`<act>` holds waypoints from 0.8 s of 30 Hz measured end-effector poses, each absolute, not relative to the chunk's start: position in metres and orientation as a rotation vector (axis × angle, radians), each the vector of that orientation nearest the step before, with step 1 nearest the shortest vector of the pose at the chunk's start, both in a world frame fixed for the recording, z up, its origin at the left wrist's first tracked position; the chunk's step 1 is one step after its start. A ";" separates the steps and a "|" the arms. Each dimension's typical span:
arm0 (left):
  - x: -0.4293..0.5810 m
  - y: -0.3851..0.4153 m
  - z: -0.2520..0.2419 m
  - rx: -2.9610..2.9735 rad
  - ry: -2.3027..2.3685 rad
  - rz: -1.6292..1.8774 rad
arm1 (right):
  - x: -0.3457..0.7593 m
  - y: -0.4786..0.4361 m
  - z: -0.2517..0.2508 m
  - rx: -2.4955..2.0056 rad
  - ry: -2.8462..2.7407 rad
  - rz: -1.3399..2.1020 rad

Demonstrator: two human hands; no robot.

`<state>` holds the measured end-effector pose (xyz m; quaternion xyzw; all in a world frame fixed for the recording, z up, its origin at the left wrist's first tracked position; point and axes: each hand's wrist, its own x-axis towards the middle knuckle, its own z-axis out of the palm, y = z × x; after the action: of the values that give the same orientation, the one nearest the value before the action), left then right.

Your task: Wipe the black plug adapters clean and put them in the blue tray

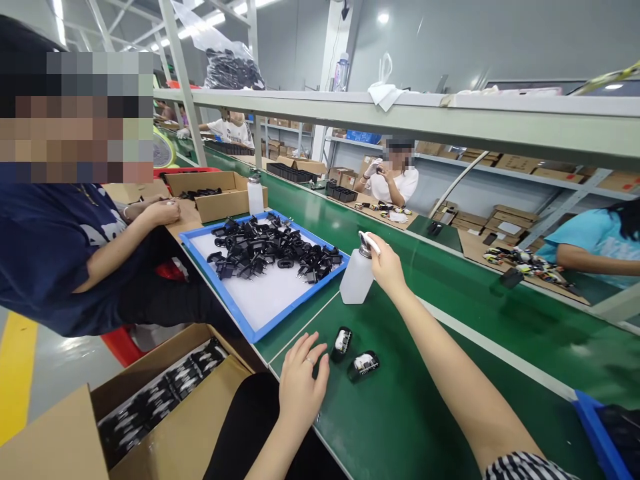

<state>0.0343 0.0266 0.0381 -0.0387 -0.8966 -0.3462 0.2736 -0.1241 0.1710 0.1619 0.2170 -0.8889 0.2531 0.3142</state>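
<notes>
My right hand is closed on a small white folded piece that looks like a cloth. It presses this against the metal top of a translucent white dispenser bottle, which stands upright on the green bench. My left hand is open and holds nothing, its fingers spread at the bench's near edge. Just right of its fingertips lie two black oval plug housings, one beside the other, with white and metal parts showing inside. Neither is touched by a hand.
A blue-rimmed tray holds a heap of black plug adapters. An open carton of packed black parts stands at lower left. Another person sits at left. A second bottle stands behind the tray; a shelf beam crosses above.
</notes>
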 end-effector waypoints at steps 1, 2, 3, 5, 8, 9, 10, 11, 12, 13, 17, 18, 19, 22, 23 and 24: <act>0.034 0.027 0.038 -0.102 -2.408 -0.934 | -0.124 0.171 0.161 0.573 -2.343 0.660; 0.035 0.027 0.039 -0.101 -2.405 -0.937 | -0.125 0.170 0.161 0.572 -2.344 0.657; 0.035 0.027 0.039 -0.099 -2.402 -0.941 | -0.125 0.170 0.161 0.567 -2.344 0.656; 0.035 0.028 0.039 -0.099 -2.403 -0.951 | -0.124 0.170 0.161 0.553 -2.345 0.657; 0.035 0.027 0.041 -0.092 -2.422 -0.983 | -0.123 0.170 0.161 0.544 -2.361 0.649; 0.035 0.026 0.042 -0.087 -2.433 -1.004 | -0.123 0.170 0.161 0.543 -2.364 0.646; 0.036 0.026 0.043 -0.081 -2.450 -1.035 | -0.122 0.170 0.160 0.541 -2.364 0.645; 0.036 0.025 0.045 -0.070 -2.471 -1.076 | -0.122 0.170 0.160 0.539 -2.363 0.646; 0.037 0.025 0.048 -0.059 -2.499 -1.128 | -0.122 0.170 0.160 0.540 -2.362 0.647; 0.037 0.026 0.050 -0.055 -2.529 -1.189 | -0.122 0.170 0.159 0.542 -2.360 0.647; 0.038 0.045 0.062 -0.082 -2.574 -1.433 | -0.122 0.170 0.158 0.560 -2.332 0.646; 0.038 0.053 0.064 -0.068 -2.561 -1.471 | -0.123 0.170 0.158 0.565 -2.320 0.643; 0.037 0.061 0.066 -0.029 -2.547 -1.494 | -0.124 0.170 0.158 0.570 -2.311 0.638; 0.031 0.080 0.068 0.122 -2.535 -1.488 | -0.125 0.170 0.159 0.592 -2.311 0.604; 0.029 0.082 0.068 0.150 -2.542 -1.474 | -0.125 0.170 0.159 0.596 -2.317 0.594; 0.026 0.081 0.068 0.156 -2.552 -1.461 | -0.124 0.170 0.159 0.598 -2.326 0.583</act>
<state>0.0264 0.0814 0.0680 0.0527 -0.8624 -0.4938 0.0984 -0.1243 0.1704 0.1595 0.2284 -0.8889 0.2227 0.3288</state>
